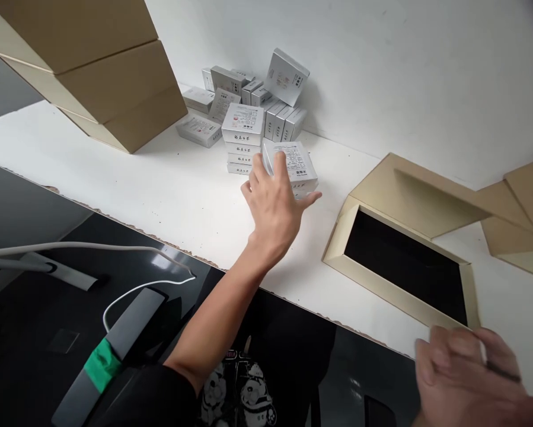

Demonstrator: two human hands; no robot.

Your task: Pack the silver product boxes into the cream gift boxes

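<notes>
My left hand [273,210] reaches over the table with its fingers spread. It is over a short stack of small silver-white printed boxes [295,163], hiding part of it; I cannot tell whether the fingertips touch. Just left stands a taller stack of the same boxes [243,127]. At the lower right, my right hand [468,373] is curled, slightly blurred, close to the near right corner of an open tan carton [382,287]. The carton has a black inside and its lid leans up at the back. Whatever those curled fingers hold, if anything, is hidden.
More silver boxes [199,129] lie and lean in a loose pile against the wall. Large brown cartons [119,89] are stacked at left, and another tan carton [519,219] is at right. The white table [159,201] has a rough, chipped front edge. A white cable [128,290] hangs below.
</notes>
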